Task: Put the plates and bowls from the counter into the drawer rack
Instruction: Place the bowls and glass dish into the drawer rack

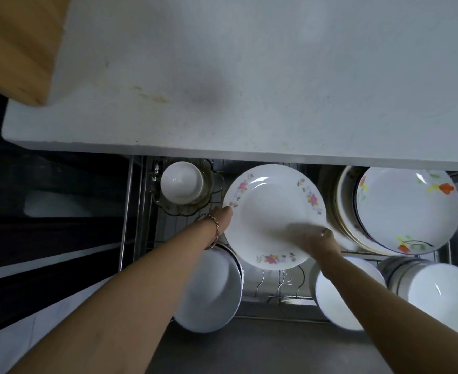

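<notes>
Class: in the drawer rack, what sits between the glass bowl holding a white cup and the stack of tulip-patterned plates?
In the head view, the pink-flowered plate sits there, gripped by the left hand and right hand.

Round white plate with pink floral rim (272,211): held over wire drawer rack (279,284), left hand (221,222) at its left edge, right hand (322,242) at its lower right edge. Stack of tulip-patterned white plates (405,209): right. White stone counter (249,76): above.
</notes>
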Motion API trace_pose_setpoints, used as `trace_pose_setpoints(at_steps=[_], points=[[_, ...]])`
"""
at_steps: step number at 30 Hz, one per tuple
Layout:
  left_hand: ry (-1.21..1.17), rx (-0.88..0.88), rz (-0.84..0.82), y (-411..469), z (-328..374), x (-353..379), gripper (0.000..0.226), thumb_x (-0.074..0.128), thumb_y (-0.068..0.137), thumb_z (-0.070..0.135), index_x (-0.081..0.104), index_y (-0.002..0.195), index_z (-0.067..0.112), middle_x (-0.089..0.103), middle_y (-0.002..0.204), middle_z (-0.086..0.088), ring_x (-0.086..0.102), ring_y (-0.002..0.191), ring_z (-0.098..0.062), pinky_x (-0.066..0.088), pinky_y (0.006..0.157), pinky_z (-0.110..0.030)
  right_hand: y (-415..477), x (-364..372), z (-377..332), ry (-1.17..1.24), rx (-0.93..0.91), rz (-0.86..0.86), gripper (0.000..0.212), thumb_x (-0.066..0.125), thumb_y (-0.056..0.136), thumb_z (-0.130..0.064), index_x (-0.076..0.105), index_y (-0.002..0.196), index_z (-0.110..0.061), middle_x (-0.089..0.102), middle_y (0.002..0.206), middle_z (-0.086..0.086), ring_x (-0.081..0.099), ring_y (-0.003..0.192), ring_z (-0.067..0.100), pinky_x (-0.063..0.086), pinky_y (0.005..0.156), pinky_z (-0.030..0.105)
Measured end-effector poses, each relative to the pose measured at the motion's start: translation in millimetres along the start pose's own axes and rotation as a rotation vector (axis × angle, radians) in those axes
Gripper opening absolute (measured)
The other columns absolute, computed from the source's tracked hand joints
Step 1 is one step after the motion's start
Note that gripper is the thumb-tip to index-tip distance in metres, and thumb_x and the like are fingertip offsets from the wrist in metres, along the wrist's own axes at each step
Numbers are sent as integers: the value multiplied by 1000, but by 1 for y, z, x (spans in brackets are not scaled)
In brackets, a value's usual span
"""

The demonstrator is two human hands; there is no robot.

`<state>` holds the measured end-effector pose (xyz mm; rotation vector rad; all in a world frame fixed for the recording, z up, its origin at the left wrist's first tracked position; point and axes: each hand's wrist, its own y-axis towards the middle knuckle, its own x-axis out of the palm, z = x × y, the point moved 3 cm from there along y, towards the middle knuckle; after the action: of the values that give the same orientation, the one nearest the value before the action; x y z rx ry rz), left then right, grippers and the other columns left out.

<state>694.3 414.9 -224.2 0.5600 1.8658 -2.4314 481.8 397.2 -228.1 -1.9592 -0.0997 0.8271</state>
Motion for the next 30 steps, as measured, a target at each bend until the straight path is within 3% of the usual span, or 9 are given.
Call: trace_pose_setpoints(at_steps=[6,8,13,16,19,23,25,28,30], points=[[373,238,73,-49,13,-21,37,39,93,23,56,122,7,58,127,-14,56,114,-29,44,88,-29,-41,-16,-44,-699,-262,-166,45,47,90,-22,45,130,-2,58,128,17,56,117,31,47,100,35],[340,326,85,-77,26,-34,31,42,93,20,63,113,11,64,120,-11,59,112,-26,46,95,-30,-61,-18,-69,-786,-372,-295,46,44,94,-27,43,136,-9,53,137,10,51,125,25,41,105,31],[157,464,258,-134,72,-93,18,46,90,14,59,78,14,67,86,-19,64,83,-26,54,83,-39,-123,-52,-159,-854,-663,-374,40,43,95,-25,53,130,-9,53,138,7,50,126,22,38,103,25],[-71,458,352,-155,101,-136,18,44,90,7,55,77,12,60,77,-13,60,72,-25,52,63,-24,-151,-69,-221,-854,-808,-328,37,43,95,-20,59,123,-2,57,133,11,52,123,25,40,101,27],[-295,480,425,-167,132,-182,14,39,93,5,51,85,6,56,82,-15,48,54,-16,35,32,-8,-161,-75,-281,-751,-849,-291,36,42,94,-15,61,118,3,63,123,17,60,111,29,47,87,29],[-432,506,454,-152,177,-234,21,36,95,6,46,77,9,50,72,-9,45,53,-15,34,30,-11,-150,-74,-359,-341,-747,-306,28,44,94,-19,63,89,2,67,95,20,58,70,26,43,56,24],[-458,481,437,-136,201,-255,21,36,95,6,43,76,13,48,72,-10,49,60,-20,39,41,-15,-134,-75,-397,-56,-654,-260,28,46,95,-25,59,95,0,60,94,17,57,63,24,46,56,26],[-362,484,492,-107,230,-277,31,42,92,10,44,63,18,57,88,-11,54,81,-23,53,79,-34,-94,-80,-448,338,-470,-183,50,51,92,-34,43,130,-2,54,122,18,60,70,28,53,64,33],[-330,496,488,-90,245,-284,37,44,91,9,42,57,23,58,89,-10,55,84,-22,51,90,-40,-64,-83,-472,496,-392,-154,57,53,90,-37,37,137,-8,47,132,16,59,74,29,52,59,32]])
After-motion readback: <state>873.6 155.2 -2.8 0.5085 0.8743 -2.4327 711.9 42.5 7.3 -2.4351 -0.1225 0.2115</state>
